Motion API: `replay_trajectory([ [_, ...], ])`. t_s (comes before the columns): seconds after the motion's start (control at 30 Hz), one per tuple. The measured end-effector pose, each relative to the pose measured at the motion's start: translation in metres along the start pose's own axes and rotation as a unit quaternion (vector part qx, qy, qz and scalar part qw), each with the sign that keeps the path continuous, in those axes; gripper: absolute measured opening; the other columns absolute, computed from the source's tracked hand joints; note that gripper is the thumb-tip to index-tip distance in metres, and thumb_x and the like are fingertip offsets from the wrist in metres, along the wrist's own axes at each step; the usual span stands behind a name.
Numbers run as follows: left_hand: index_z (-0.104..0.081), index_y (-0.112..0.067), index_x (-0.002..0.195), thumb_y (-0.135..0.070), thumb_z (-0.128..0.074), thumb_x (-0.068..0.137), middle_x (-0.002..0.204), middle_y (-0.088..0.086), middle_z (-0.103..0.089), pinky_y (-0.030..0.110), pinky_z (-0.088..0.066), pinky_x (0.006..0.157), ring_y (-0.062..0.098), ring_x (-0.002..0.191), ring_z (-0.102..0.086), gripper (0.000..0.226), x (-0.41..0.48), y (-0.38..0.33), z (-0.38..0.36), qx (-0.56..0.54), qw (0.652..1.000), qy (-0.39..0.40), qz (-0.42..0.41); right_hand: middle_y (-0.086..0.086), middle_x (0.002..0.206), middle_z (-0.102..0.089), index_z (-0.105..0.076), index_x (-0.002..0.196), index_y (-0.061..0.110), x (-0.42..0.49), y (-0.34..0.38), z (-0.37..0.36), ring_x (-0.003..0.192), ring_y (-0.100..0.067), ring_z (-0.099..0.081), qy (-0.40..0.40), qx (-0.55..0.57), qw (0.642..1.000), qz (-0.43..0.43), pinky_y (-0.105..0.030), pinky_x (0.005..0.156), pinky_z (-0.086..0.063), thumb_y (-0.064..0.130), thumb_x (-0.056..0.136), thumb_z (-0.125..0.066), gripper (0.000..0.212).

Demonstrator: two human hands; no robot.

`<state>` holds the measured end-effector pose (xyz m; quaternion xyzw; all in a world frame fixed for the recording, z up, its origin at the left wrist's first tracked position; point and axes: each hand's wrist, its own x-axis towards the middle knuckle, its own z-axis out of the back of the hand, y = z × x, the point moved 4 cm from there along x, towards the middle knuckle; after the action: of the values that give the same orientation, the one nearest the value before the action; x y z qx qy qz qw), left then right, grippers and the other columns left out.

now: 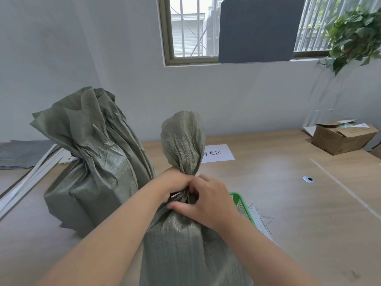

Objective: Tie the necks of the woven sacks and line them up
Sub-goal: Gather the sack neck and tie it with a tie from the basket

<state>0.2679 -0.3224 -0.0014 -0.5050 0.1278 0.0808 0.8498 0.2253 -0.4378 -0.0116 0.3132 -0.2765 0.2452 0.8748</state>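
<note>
Wooden tabletop under a barred window, me standing at it. Near woven sack is standing upright right in front of me, neck bunched, loose top flaring above. My left hand is curling round that neck and squeezing it narrow. My right hand is pinching at the same neck from the other side, thumb lying out across the sack's shoulder; its fingertips are hidden in the folds. White tie is poking out at the neck beside the left hand.

Step, I judge: cinching the tie.

- squeezing hard with the left so the gather does not spread
- running the tie under the flare, not over it
- pulling the loose end straight out, snug, before letting go

Second woven sack is standing to the left of the near sack, just beside it, neck gathered; tied or not, cannot tell. Green basket is sitting right of the near sack, partly behind my right wrist. Paper sign is lying behind the near sack, likely the line-up spot.
</note>
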Motion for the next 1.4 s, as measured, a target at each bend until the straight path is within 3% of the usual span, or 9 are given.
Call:
replay_trajectory([
  [0.23,-0.063,-0.013,0.080,-0.004,-0.058,0.079,0.072,0.009,-0.059,0.026,-0.045,0.058,0.020,0.064,-0.056,0.010,-0.010,0.000,0.001,-0.025,1.000,0.009,-0.001,-0.002,0.064,-0.055,-0.055,0.068,0.013,0.002,0.006,-0.003,0.057,-0.023,-0.053,-0.009,-0.044,0.997,0.055,-0.030,0.051,-0.040,0.040,0.082,-0.057,0.031],
  [0.37,-0.070,-0.011,0.084,-0.003,-0.060,0.086,0.077,0.010,-0.071,0.036,-0.057,0.074,0.023,0.076,-0.067,0.013,-0.017,0.005,0.004,-0.070,0.996,0.054,-0.014,0.000,0.070,-0.056,-0.056,0.073,0.013,0.006,-0.001,-0.001,0.062,-0.019,-0.051,0.036,0.070,0.994,0.074,-0.031,0.056,-0.040,0.028,0.089,-0.057,0.022],
  [0.5,-0.076,-0.007,0.097,-0.005,-0.074,0.084,0.097,0.013,-0.077,0.045,-0.056,0.094,0.028,0.097,-0.072,0.013,-0.016,0.017,0.009,-0.153,0.984,0.078,-0.042,0.004,0.061,-0.053,-0.057,0.069,0.012,0.014,-0.018,0.006,0.056,-0.010,-0.043,0.056,0.140,0.988,0.030,-0.025,0.054,-0.035,0.019,0.090,-0.063,0.023],
  [0.87,-0.079,-0.016,0.090,-0.019,-0.082,0.076,0.100,0.009,-0.076,0.048,-0.043,0.107,0.029,0.109,-0.066,0.015,-0.016,0.026,0.007,-0.193,0.974,0.100,-0.067,0.005,0.056,-0.041,-0.051,0.067,0.010,0.005,-0.049,0.008,0.053,-0.007,-0.034,0.145,0.258,0.951,-0.086,-0.025,0.054,-0.030,0.017,0.096,-0.061,0.031],
  [1.0,-0.075,-0.003,0.102,-0.014,-0.087,0.069,0.106,0.013,-0.076,0.036,-0.052,0.098,0.026,0.108,-0.069,0.037,-0.019,0.021,0.012,-0.131,0.980,0.129,-0.083,0.004,0.057,-0.040,-0.052,0.066,0.016,0.003,-0.043,0.006,0.054,-0.008,-0.033,0.147,0.303,0.936,-0.103,-0.027,0.054,-0.028,0.023,0.095,-0.061,0.031],
  [1.1,-0.075,-0.005,0.101,-0.022,-0.093,0.060,0.109,0.018,-0.074,0.050,-0.046,0.103,0.031,0.109,-0.067,0.049,-0.021,0.018,0.014,-0.079,0.983,0.135,-0.092,-0.001,0.059,-0.041,-0.055,0.066,0.013,0.001,-0.040,0.004,0.057,-0.013,-0.034,0.145,0.346,0.918,-0.129,-0.030,0.055,-0.027,0.028,0.092,-0.061,0.031],
  [1.2,-0.077,-0.011,0.097,-0.016,-0.087,0.069,0.100,0.007,-0.078,0.032,-0.057,0.087,0.020,0.099,-0.072,0.030,-0.020,0.015,0.016,-0.060,0.985,0.127,-0.096,-0.003,0.059,-0.042,-0.057,0.069,0.008,-0.001,-0.040,0.004,0.058,-0.015,-0.035,0.145,0.360,0.912,-0.134,-0.031,0.056,-0.027,0.027,0.091,-0.060,0.030],
  [1.27,-0.076,-0.008,0.100,-0.008,-0.083,0.074,0.102,0.009,-0.077,0.027,-0.056,0.087,0.016,0.098,-0.070,0.026,-0.019,0.014,0.014,-0.072,0.983,0.135,-0.105,-0.005,0.059,-0.045,-0.059,0.067,0.010,-0.003,-0.039,0.004,0.058,-0.017,-0.036,0.141,0.377,0.903,-0.147,-0.032,0.056,-0.027,0.027,0.091,-0.061,0.029],
  [1.4,-0.072,0.001,0.099,-0.003,-0.076,0.081,0.097,0.011,-0.075,0.022,-0.055,0.075,0.016,0.090,-0.070,0.019,-0.019,0.016,0.011,-0.139,0.978,0.130,-0.086,-0.012,0.068,-0.059,-0.070,0.072,0.010,-0.007,-0.041,0.004,0.058,-0.018,-0.048,0.146,0.500,0.828,-0.210,-0.028,0.059,-0.040,0.016,0.087,-0.058,0.021],
])
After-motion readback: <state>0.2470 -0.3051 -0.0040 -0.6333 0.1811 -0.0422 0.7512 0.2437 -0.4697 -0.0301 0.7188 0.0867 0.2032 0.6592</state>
